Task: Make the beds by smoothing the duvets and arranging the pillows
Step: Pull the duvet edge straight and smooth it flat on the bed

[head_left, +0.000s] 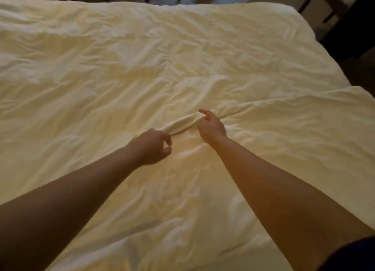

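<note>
Room past the bed is too dark to make out, and no pillows show. The cream duvet (142, 67) covers the whole bed. Left hand (154, 146) is curled, pinching a raised fold (182, 124). Right hand (211, 126) grabs the fold's other end, forefinger sticking out.

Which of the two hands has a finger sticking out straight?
The right hand: one finger points out past the raised fold of the duvet. The left hand has all fingers curled in.
</note>
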`<control>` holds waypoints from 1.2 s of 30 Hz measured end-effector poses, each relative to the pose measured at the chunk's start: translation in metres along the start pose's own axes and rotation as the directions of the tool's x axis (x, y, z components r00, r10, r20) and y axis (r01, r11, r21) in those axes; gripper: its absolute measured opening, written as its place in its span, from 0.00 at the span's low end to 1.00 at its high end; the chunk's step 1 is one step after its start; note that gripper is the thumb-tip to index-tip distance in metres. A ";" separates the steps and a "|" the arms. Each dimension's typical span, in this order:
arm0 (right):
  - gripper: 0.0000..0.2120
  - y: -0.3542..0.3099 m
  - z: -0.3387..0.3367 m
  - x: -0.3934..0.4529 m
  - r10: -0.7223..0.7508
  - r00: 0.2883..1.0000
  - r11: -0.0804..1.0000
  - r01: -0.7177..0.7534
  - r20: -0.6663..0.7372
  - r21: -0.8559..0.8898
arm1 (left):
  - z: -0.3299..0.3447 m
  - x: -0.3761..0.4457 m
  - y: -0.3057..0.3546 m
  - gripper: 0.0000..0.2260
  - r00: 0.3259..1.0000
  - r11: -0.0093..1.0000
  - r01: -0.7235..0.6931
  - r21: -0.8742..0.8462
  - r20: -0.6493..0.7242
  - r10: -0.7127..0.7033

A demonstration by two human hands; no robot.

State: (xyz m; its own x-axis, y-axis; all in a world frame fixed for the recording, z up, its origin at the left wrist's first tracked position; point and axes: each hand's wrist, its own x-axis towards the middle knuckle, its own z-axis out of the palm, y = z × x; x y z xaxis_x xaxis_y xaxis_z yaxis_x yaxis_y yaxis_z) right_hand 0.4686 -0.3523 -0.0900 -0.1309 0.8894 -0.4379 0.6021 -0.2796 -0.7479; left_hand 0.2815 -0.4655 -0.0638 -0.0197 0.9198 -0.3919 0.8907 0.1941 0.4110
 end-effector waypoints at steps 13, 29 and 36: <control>0.17 0.011 -0.050 0.063 -0.119 0.993 0.615 0.083 0.012 -0.784 | 0.048 0.042 -0.077 0.30 0.903 0.855 0.313 0.413 -0.408 -0.133; 0.38 0.061 0.035 0.123 -0.055 0.979 0.707 -0.101 -0.196 -0.700 | 0.020 0.135 -0.141 0.15 0.924 0.967 0.256 0.005 -0.295 -0.243; 0.48 0.082 0.017 0.120 -0.084 0.996 0.642 0.050 -0.005 -0.765 | -0.004 0.152 -0.144 0.17 0.929 0.931 0.283 0.231 -0.308 -0.207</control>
State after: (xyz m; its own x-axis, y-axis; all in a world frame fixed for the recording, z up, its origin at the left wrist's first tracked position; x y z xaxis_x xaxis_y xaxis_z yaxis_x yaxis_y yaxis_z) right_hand 0.4883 -0.2744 -0.2123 -0.1768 0.9117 -0.3708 0.9826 0.1418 -0.1200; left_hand 0.1489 -0.3518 -0.1792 -0.3420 0.9191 -0.1955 0.9283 0.3628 0.0817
